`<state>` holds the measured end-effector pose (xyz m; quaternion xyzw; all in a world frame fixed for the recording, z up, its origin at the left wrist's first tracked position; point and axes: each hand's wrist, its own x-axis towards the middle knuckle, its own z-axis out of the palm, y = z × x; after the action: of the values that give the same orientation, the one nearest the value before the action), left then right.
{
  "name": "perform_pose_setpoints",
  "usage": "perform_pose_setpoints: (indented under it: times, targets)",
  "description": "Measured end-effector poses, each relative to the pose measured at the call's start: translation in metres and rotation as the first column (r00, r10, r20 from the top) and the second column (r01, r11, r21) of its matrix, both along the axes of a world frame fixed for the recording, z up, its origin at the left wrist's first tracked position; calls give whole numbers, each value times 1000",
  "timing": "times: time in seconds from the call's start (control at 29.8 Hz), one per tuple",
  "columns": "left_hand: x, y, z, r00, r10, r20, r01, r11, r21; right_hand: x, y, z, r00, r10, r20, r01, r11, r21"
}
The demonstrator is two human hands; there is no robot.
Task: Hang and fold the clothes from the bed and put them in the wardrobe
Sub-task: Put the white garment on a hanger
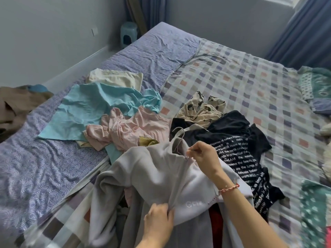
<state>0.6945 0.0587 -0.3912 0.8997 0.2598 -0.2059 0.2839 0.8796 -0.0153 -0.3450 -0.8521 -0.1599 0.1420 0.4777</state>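
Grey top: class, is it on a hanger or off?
On, at least partly: the hanger pokes from the grey top; left hand and right hand hold it.

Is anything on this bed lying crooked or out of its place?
Yes. The checked cover lies askew: its edge runs diagonally across the bed, leaving the purple sheet bare on the left. The pink top and the blue garment lie crumpled in a heap, unfolded.
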Motion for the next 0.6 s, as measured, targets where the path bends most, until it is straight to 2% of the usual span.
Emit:
perform_pose_setpoints:
  times: [0.1,0.2,0.24,0.27,0.34,0.44,0.5,0.54,0.6]
  targets:
    - [-11,6,-3,997,-20,-79,18,1000,-19,-1,-1,-5,993,80,-85,-81,997,-11]
    - [5,14,6,989,-73,-126,65,996,-62,-5,-6,5,975,135,-176,-115,986,120]
    - [13,20,13,993,-61,-100,56,997,-50,-6,-9,12,971,140,-193,-105,978,180]
    - [24,26,19,999,-24,-27,23,999,-29,-5,-11,20,969,142,-203,-93,968,233]
    - [43,39,32,974,37,225,-25,998,-58,-10,-17,35,965,153,-215,-82,948,309]
    - [73,48,59,806,-64,588,156,982,-107,-23,-22,49,951,171,-256,-70,929,363]
    - [84,45,70,676,-173,716,312,948,-66,-30,-25,51,941,162,-298,-38,923,382]
    - [85,43,72,640,-177,748,375,921,-103,-32,-27,52,938,153,-312,-19,919,394]
    - [82,40,75,682,-79,727,412,863,-292,-35,-30,54,935,146,-323,-5,916,400]
